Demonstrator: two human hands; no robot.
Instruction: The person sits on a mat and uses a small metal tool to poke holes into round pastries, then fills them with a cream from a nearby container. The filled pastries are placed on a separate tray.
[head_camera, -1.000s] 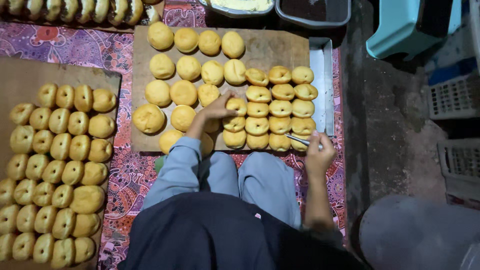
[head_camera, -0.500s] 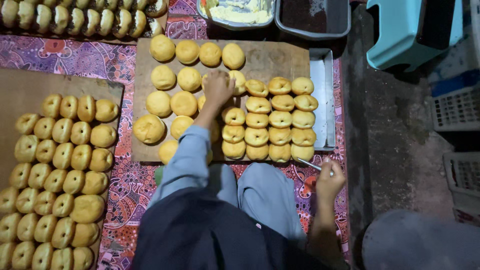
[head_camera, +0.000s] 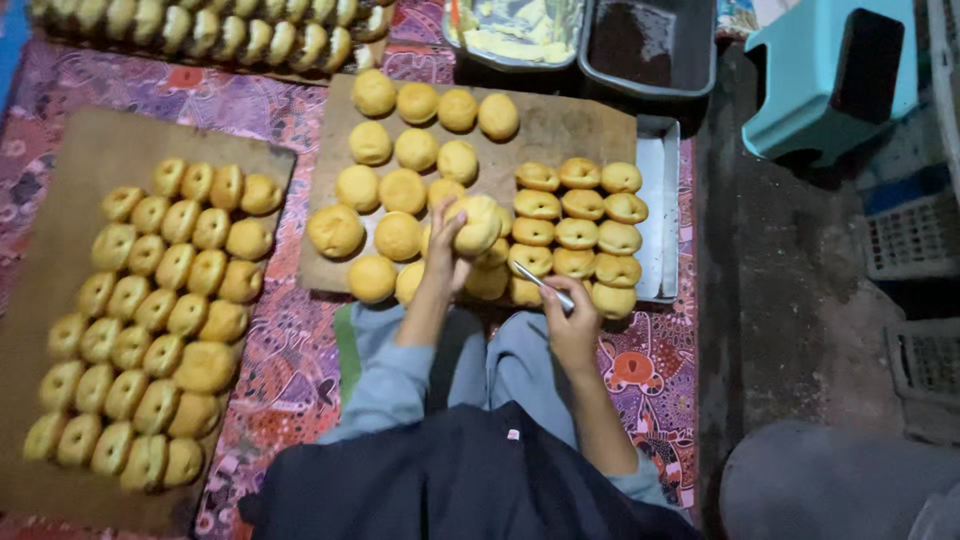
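While I sit cross-legged on the patterned mat (head_camera: 290, 360), the head view shows this:

Left hand: my left hand (head_camera: 447, 250) is lifted over the near edge of the middle board, fingers closed round one golden bun (head_camera: 477, 224), which it holds clear of the wood.

Right hand: my right hand (head_camera: 570, 325) is shut on a thin metal tool (head_camera: 543, 286), its tip slanting up toward the held bun, just short of it.

Middle board: the wooden board (head_camera: 560, 130) carries whole round buns (head_camera: 400, 190) on its left half and split buns (head_camera: 580, 220) in tight rows on its right half.

Tray: a metal tray (head_camera: 662, 200) sticks out from under the board's right edge.

Left board: a second board (head_camera: 90, 160) holds many split buns (head_camera: 170, 300) in slanting rows.

Far edge: one tub of pale filling (head_camera: 515, 30) and one dark tub (head_camera: 650, 45) stand beyond the middle board.

Right: a turquoise stool (head_camera: 810, 90) stands on the bare floor.
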